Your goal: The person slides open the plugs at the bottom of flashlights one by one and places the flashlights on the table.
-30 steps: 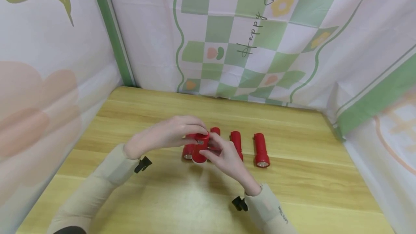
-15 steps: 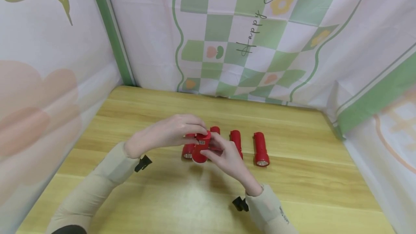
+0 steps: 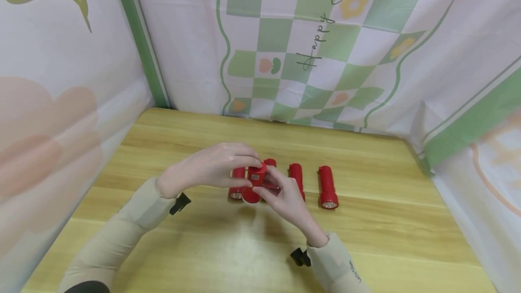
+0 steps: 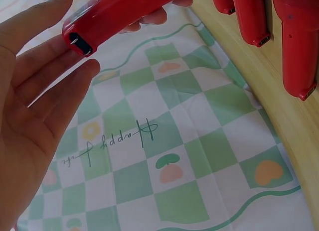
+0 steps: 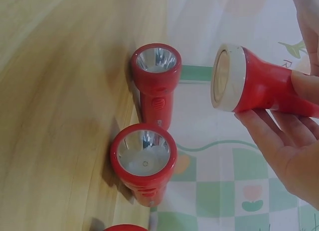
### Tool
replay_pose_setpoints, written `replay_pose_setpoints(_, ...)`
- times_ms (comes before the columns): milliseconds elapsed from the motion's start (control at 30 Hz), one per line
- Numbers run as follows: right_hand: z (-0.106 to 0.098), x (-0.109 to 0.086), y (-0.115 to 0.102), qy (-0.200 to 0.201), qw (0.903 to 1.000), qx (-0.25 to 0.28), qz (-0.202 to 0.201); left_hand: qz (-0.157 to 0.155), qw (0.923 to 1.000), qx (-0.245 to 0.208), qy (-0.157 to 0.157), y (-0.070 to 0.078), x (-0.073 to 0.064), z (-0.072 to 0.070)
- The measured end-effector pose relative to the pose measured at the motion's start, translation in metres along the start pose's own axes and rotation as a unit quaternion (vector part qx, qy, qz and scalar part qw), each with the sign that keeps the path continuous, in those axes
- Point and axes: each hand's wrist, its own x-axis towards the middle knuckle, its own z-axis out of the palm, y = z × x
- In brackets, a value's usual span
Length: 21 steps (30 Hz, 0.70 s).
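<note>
In the head view, both hands hold a red flashlight (image 3: 256,177) with a white rim above the table. My right hand (image 3: 288,198) grips its body, thumb on the near side. In the right wrist view, the right-hand fingers (image 5: 279,136) lie beneath the body, and the white-rimmed head points left. The left hand (image 3: 215,166) has its thumb and a finger on either side of the tail. Metal pins show in a dark slot in the tail of the flashlight (image 4: 119,17) in the left wrist view, close to the left fingertips (image 4: 89,69). Part of the body is hidden by the hands.
Several more red flashlights lie in a row on the wooden table (image 3: 244,248): a right-hand flashlight (image 3: 327,186), a middle flashlight (image 3: 296,177), and others partly behind the hands, including a left flashlight (image 3: 236,189). A checkered curtain (image 3: 301,49) hangs at the back.
The held flashlight has tilted slightly, its tail shifting a little right. My left thumb has moved slightly lower along it. The right hand has hardly moved, and the flashlights on the table stay put.
</note>
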Motion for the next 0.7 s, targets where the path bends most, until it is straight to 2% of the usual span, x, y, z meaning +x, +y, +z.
replay_pose_setpoints(200, 0.000, -0.001, 0.000, 0.002, 0.9999, 0.006, 0.015, -0.010, 0.9999, 0.009, -0.010, 0.002, 0.000, -0.001)
replay_pose_setpoints(533, 0.001, -0.002, 0.001, 0.006, 1.0000, 0.000, 0.004, -0.013, 0.9995, 0.023, -0.015, 0.001, -0.001, -0.002)
replay_pose_setpoints(700, 0.000, -0.002, -0.013, 0.015, 0.9998, -0.003, -0.011, -0.015, 0.9995, 0.025, -0.016, 0.001, -0.002, -0.003)
